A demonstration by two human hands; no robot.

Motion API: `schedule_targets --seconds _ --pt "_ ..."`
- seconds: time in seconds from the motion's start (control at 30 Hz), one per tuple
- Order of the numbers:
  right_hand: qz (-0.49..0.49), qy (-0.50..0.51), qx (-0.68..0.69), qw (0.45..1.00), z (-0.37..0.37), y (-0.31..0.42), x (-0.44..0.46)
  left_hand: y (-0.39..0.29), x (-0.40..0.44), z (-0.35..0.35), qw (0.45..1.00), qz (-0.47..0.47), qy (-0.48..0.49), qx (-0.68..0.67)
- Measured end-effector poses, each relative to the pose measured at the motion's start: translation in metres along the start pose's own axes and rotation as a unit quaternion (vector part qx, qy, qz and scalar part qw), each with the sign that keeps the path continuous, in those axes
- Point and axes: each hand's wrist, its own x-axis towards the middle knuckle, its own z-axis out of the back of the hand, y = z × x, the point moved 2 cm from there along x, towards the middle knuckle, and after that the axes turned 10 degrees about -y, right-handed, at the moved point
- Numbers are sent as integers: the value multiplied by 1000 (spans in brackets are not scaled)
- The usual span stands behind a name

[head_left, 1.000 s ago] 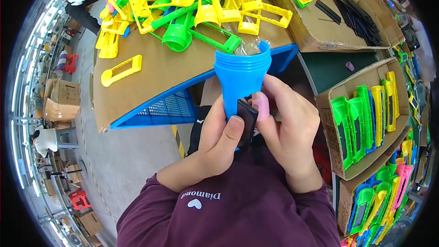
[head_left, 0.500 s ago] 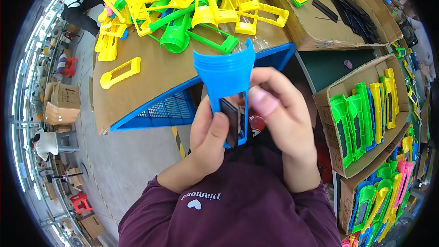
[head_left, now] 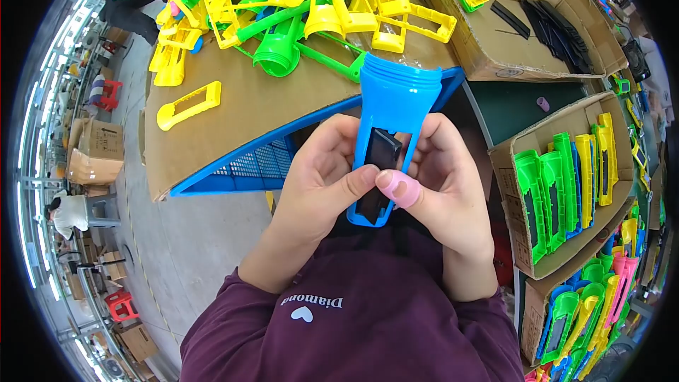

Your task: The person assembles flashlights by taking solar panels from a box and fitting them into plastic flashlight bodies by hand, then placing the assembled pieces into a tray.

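A blue plastic part [head_left: 400, 92] is held upright in front of my chest, its wide threaded end at the top. A black strip [head_left: 382, 152] lies tilted in the part's long slot. My left hand [head_left: 322, 177] grips the left side, its thumb on the strip. Around the right side wraps my right hand [head_left: 449, 187], and its thumb, in a pink sleeve [head_left: 402, 189], touches the strip beside the left thumb. Fingers behind the part are partly hidden.
Yellow and green parts [head_left: 277, 53] are heaped on a cardboard-covered surface [head_left: 247, 117] over a blue crate [head_left: 254, 170]. At right stand boxes of black strips [head_left: 559, 32] and finished-looking coloured parts [head_left: 555, 191]. A person [head_left: 131, 14] is at upper left.
The blue part has shifted right and turned so its slot faces me. My right thumb has come onto the black strip, and my left hand has moved round the part's side.
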Motion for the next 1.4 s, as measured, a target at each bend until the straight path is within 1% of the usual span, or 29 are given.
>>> schedule_targets --seconds 0.1,0.23,0.4,0.5,0.53,0.6,0.7,0.73,0.77,0.8,0.87,0.93,1.0,1.1,1.2,1.23,1.3,1.33,1.37,1.4 --pt "26 -24 -50 998 1 -4 1 1 0 1 997 -31 -28 71" --pt "56 -48 -78 994 -3 -3 4 2 2 0 992 -59 -40 108" --pt "58 -55 -112 990 -1 -3 8 7 5 0 986 -90 -59 127" --pt "58 -64 -123 989 2 -7 10 10 6 0 971 -117 -69 198" --pt "60 -67 -123 988 3 -8 11 11 7 1 974 -104 -70 191" --pt "49 -45 -74 995 4 -8 14 13 9 3 979 -77 -70 174" --pt "12 -20 -6 1000 6 -6 14 14 14 12 1000 21 1 19" --pt "-5 -12 15 1000 6 -5 13 14 14 10 999 41 6 -5" --pt "-16 -24 2 1000 4 -2 12 13 14 7 998 61 10 -30" --pt "-1 -27 -13 1000 5 -2 12 12 13 6 995 80 13 -54" --pt "29 -31 -47 998 8 -2 13 13 14 8 998 63 8 -22" --pt "58 -57 -86 993 6 -4 13 11 16 7 999 44 -9 25" --pt "78 -72 -130 986 7 -4 15 8 15 2 997 5 -23 79" --pt "106 -72 -150 980 7 -4 17 10 15 0 989 -45 -53 129" --pt "101 -89 -164 977 4 -7 19 12 14 -1 976 -81 -78 184" --pt "107 -86 -151 979 4 -9 21 12 14 0 970 -92 -86 206" --pt "118 -80 -124 982 5 -14 23 10 17 3 984 -79 -66 147" --pt "76 -55 -75 993 5 -14 23 9 19 6 989 -71 -56 117" --pt "34 -29 -26 999 5 -13 24 9 21 9 993 -53 -66 87" --pt "-7 -2 23 1000 7 -11 24 8 20 12 992 -57 -83 77"
